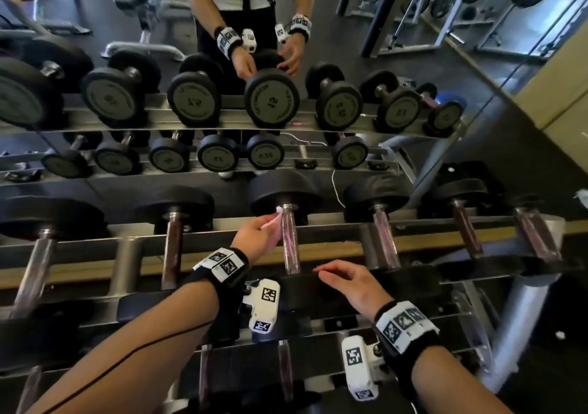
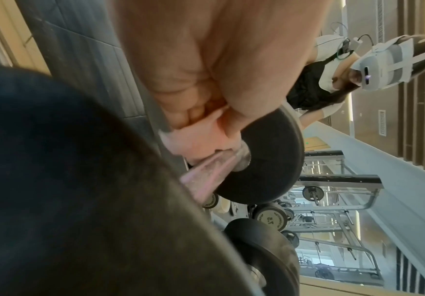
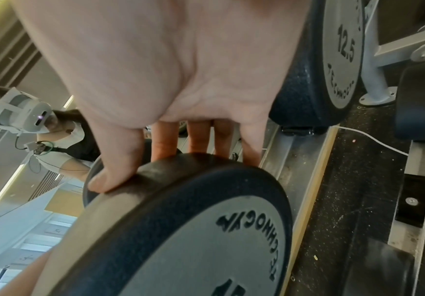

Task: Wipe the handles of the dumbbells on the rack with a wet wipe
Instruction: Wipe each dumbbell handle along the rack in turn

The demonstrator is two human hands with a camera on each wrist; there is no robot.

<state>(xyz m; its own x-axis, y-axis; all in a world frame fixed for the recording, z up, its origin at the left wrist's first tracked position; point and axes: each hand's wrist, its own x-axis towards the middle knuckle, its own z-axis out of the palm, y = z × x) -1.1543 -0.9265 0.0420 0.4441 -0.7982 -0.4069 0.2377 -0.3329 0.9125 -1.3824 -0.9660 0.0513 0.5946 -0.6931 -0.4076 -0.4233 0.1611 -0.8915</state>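
Your left hand (image 1: 254,232) pinches the pale pink wet wipe (image 1: 276,222) against the knurled steel dumbbell handle (image 1: 290,241), at its 12 o'clock end. Your right hand (image 1: 351,283), fingers relaxed, rests on the black rubber near head (image 3: 193,230) at 6 o'clock.

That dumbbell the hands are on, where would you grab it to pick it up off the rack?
Grab the dumbbell by its bare metal handle, in the middle, coming down from above with fingers curled round it. It is the only thin part; the round black ends are probably too fat to close a hand on. The left hand pinching the wet wipe should move off first. The right hand already steadies the near end.
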